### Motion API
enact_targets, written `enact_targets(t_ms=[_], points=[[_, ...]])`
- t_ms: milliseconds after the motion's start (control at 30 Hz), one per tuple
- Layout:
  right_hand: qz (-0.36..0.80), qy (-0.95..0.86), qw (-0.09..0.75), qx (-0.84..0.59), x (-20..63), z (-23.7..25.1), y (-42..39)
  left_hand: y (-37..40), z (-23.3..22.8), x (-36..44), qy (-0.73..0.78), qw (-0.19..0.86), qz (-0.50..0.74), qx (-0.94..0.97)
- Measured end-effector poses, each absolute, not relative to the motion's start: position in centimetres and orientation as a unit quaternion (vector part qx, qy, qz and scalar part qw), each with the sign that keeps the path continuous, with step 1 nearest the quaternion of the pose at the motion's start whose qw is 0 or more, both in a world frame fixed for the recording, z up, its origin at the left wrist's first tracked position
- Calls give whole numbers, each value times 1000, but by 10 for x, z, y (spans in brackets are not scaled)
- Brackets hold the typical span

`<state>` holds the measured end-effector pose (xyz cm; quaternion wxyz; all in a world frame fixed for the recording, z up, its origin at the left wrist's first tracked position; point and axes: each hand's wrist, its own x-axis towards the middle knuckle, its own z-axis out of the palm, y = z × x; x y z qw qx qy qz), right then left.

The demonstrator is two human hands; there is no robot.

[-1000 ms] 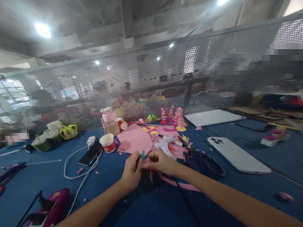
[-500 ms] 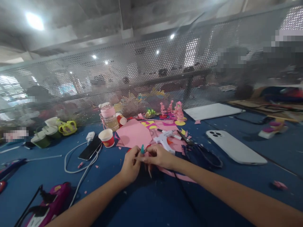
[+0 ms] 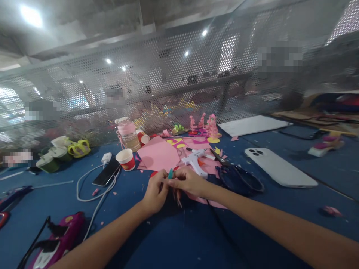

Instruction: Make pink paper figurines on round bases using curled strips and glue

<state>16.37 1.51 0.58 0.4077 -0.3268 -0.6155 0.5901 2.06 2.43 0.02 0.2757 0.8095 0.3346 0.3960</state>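
My left hand [image 3: 155, 189] and my right hand [image 3: 190, 182] meet above the blue table, fingers pinched together. A small pink paper piece [image 3: 177, 198] sits between them, its narrow ends dangling below; the fingers hide most of it. At the fingertips shows a small teal thing [image 3: 170, 173] whose kind I cannot make out. Just beyond the hands lie pink paper sheets [image 3: 158, 155] and a white glue gun [image 3: 194, 161]. Dark-handled scissors [image 3: 221, 158] rest right of the glue gun.
Left are a paper cup [image 3: 125, 160], a black phone [image 3: 106, 173] with a white cable, and a purple power strip [image 3: 63, 233]. A pink-topped bottle [image 3: 128, 134] and pink paper figures [image 3: 211, 125] stand behind. Right lie a white phone [image 3: 280, 167] and a white board [image 3: 254, 125].
My hands stay pinched together at nearly the same spot. The teal thing looks slightly turned, and the dangling pink paper has shifted a little. The view has tilted slightly.
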Motion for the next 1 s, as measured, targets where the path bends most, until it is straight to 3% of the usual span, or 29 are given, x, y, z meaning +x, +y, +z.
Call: enact_targets(t_ms=[200, 533, 733, 1000], points=[[562, -637, 409, -333, 162, 8, 14, 24, -1, 21, 342, 314, 389, 796], [609, -578, 409, -357, 171, 2, 10, 27, -5, 25, 421, 368, 446, 699], [511, -585, 457, -433, 173, -6, 6, 30, -5, 24, 439, 319, 447, 711], [399, -674, 417, -461, 171, -6, 0, 29, -1, 26, 378, 397, 423, 721]])
